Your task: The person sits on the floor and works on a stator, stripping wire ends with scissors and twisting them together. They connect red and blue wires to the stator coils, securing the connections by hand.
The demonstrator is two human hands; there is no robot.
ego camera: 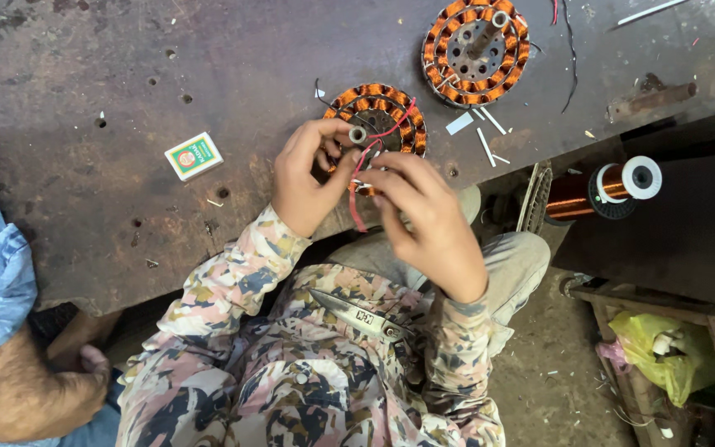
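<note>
Both hands meet at the near edge of the metal workbench (126, 99), right over the nearer copper-wound stator (378, 116), which lies flat on the bench just past the fingertips, away from the body. Left hand (308, 178) is curled, fingers bent in toward a small grey sleeve or tube piece (357, 134) at the stator's near rim; looks like a pinch on it or on the wire beside it, contact partly hidden. Right hand (428, 219) sits a bit nearer the body and to the right, fingers closed around a red wire lead (356, 186) that runs from the stator down toward the lap, long axis roughly top-right to bottom-left. Left fingertips are the ones closer to the stator core; right hand holds the wire's free stretch below it. Scissors (364, 314) lie loose on the lap, blades pointing left, neither hand touching. Second stator (475, 51) further back right, well apart. Matchbox (194, 156) left of the hands on the bench. Copper wire spool (606, 189) off the bench's right side. Another person's arm (18, 389) at lower left, not involved
</note>
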